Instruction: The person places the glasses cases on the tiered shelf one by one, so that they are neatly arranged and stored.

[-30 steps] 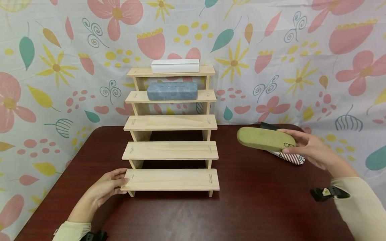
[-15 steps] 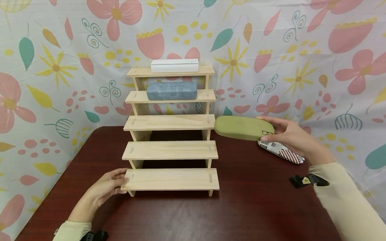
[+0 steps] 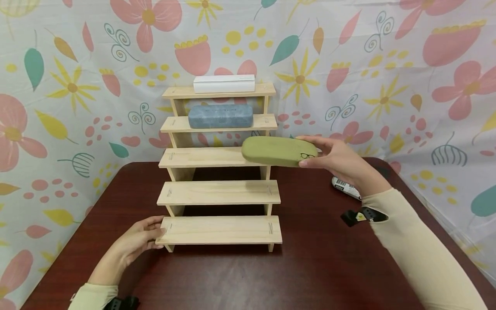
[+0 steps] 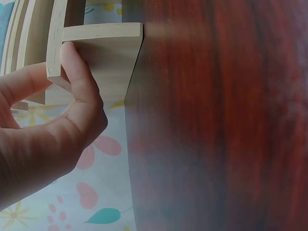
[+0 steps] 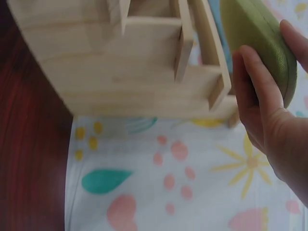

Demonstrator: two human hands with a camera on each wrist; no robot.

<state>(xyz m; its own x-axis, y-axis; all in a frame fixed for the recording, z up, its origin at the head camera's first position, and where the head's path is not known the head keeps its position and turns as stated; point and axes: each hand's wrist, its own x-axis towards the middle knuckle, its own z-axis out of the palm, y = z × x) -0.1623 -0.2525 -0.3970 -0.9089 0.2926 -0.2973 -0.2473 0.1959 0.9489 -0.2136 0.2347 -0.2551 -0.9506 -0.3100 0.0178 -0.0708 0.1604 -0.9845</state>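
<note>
A green glasses case [image 3: 277, 150] with a small glasses drawing is gripped at its right end by my right hand [image 3: 341, 161]. In the head view it overlaps the right part of the middle shelf of a stepped wooden rack [image 3: 218, 228]. The right wrist view shows the case [image 5: 260, 43] between thumb and fingers, beside the rack's side panel. My left hand [image 3: 135, 241] pinches the left end of the lowest shelf; in the left wrist view the thumb [image 4: 79, 72] lies under that board's edge. A blue glasses case [image 3: 221, 116] sits on the second shelf from the top.
On the top shelf lies a white oblong case [image 3: 224, 84]. Behind my right arm, a patterned case [image 3: 346, 188] rests on the dark red table [image 3: 248, 280], partly hidden. A flowered cloth [image 3: 348, 51] hangs at the back.
My right hand has carried the green glasses case leftward and up, from above the patterned case at the right to the middle shelf. The left hand stays at the lowest shelf.
</note>
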